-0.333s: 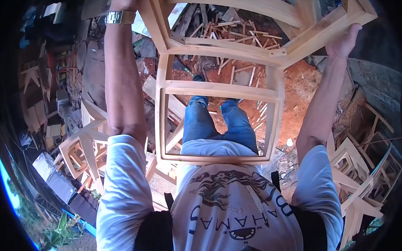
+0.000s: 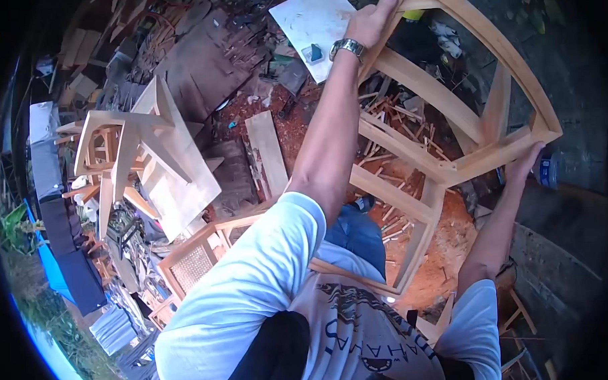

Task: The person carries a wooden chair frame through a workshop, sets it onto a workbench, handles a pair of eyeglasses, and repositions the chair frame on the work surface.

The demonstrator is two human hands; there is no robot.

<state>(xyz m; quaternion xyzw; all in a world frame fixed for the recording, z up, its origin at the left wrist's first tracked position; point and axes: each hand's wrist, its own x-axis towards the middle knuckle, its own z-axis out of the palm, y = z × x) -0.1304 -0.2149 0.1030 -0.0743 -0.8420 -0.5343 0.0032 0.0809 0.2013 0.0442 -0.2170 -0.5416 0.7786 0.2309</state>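
A pale wooden chair frame (image 2: 477, 158) hangs tilted in front of my body, its curved seat rails at the upper right and its rectangular back part lower down. My left hand (image 2: 373, 20), below a metal wristwatch (image 2: 348, 48), is closed on the frame's upper left rail with the thumb along the wood. Against the underside of the right corner, my right hand (image 2: 525, 162) holds the frame; some of its fingers are hidden behind the wood. Part of the back frame is covered by my left arm.
Wooden chair parts (image 2: 125, 139) and a flat board (image 2: 177, 188) stand at the left. A cane-panelled frame (image 2: 193, 267) is beside my left sleeve. Offcuts (image 2: 395, 220) litter the reddish ground near my legs. A white board (image 2: 311, 22) lies at the top.
The view has turned. The chair frame and both hands now appear farther right and lower, with the frame slanted. Both hands still hold it.
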